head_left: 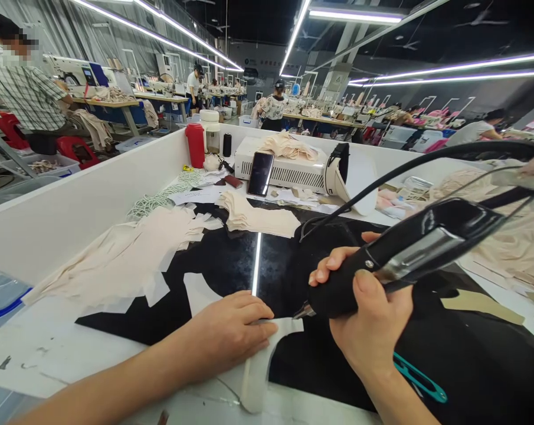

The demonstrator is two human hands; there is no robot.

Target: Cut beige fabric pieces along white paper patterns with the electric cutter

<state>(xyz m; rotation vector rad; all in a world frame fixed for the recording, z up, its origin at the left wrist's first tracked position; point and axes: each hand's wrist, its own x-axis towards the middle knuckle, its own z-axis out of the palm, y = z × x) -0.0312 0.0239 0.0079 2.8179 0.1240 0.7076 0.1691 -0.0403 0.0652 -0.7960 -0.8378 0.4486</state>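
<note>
My right hand (368, 313) is wrapped round a bulky black handheld power tool (408, 248) with a thick cable and a narrow metal tip. That tip meets the end of a pale cut fabric piece (260, 375) near the middle front. Pressed onto the same piece, my left hand (231, 330) has its fingers close together, gripping it just left of the tip. Something thin and grey shows between those fingers; I cannot make out what it is. A larger white fabric piece (200, 292) lies partly under my left hand, on the black glossy work surface (288, 277).
Stacked pale fabric (262, 215) lies ahead, with a bigger heap (129, 254) at left. Behind are a phone (261, 174), a white vented machine (288, 168) and a red container (195, 146). Teal snips (419, 378) lie by my right wrist. White walls (94, 189) edge the table.
</note>
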